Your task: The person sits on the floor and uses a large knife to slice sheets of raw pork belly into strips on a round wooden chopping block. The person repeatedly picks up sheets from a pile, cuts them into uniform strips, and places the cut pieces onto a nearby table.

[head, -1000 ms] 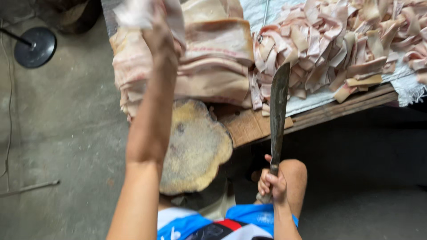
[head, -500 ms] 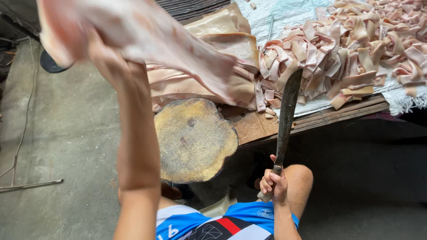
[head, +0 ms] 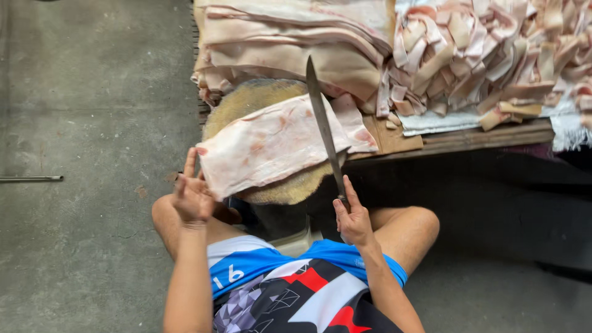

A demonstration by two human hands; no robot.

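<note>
Pork skin sheet (head: 271, 145) now down flat on the round chopping block (head: 280, 191), no longer held overhead; left hand (head: 192, 198) open at its edge, right hand (head: 353, 221) closed on the long knife (head: 324, 129).

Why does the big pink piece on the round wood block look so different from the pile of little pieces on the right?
The slab on the block is one wide, flat sheet; the pile of strips is many narrow bands. The slab lies spread out alone, while the strips are heaped and tangled. The slab sits by the long knife in the right hand; the strips lie farther off. Both are pale pink and white.
</note>
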